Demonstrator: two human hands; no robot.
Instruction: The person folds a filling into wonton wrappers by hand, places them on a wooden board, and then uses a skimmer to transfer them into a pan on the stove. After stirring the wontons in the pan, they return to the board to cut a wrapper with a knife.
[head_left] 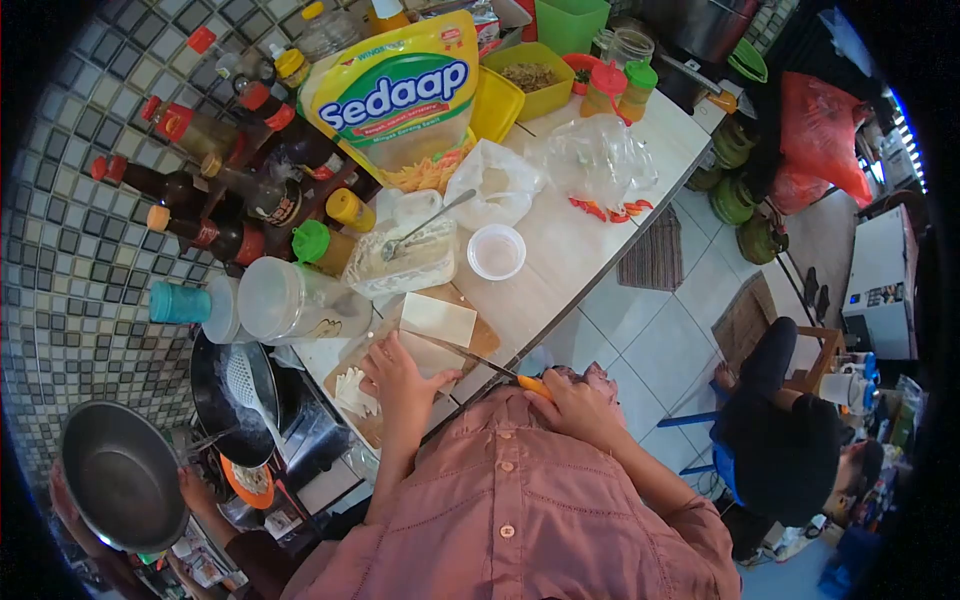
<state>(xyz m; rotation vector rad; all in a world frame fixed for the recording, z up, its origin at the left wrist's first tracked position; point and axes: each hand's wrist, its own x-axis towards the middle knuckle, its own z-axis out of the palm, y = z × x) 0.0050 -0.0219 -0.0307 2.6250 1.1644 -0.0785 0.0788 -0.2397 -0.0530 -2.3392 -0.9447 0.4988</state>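
Observation:
A smooth white rectangular block, tofu-like (438, 320), lies on the wooden cutting board (484, 338). My left hand (397, 382) rests over the board just below the block, fingers spread and thumb stretched to the right. Thin white slices (355, 393) lie on the board to the left of this hand. Close against my body, my right hand (580, 405) is closed round the orange handle of a knife (535, 386). Its blade points up and left across the board's edge, toward the block.
Beyond the board stand a white cup (496, 252), a plastic-wrapped tub with a spoon (405, 257) and a large yellow Sedaap pouch (395, 105). Bottles line the left wall. A co-worker's hands hold a dark pan (124, 476) near a wok (225, 385). Another person (790, 440) sits at right.

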